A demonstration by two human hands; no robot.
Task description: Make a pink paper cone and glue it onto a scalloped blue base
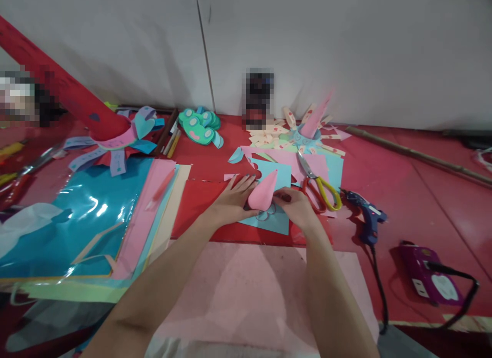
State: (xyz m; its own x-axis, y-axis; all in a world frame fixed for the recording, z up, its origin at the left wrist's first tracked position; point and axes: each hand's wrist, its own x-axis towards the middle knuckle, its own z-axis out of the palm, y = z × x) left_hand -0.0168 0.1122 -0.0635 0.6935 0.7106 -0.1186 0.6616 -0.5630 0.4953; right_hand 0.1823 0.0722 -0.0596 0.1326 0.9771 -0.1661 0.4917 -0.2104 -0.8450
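A pink paper cone stands point up, leaning slightly right, on a light blue paper sheet. Curved outlines are drawn on that sheet in front of the cone's base. My left hand braces the cone's left side, with fingers stretched behind it and the thumb at its front edge. At the cone's right, my right hand is closed in a pinch close to the base; what it holds is hidden. Scissors with red and yellow handles lie just beyond my right hand, partly over pink paper.
Right of the papers are a blue glue gun with a cord and a purple power box. Wrapped coloured paper lies left. Behind are green paper cutouts, a decorated cone, a large red cone and a stick.
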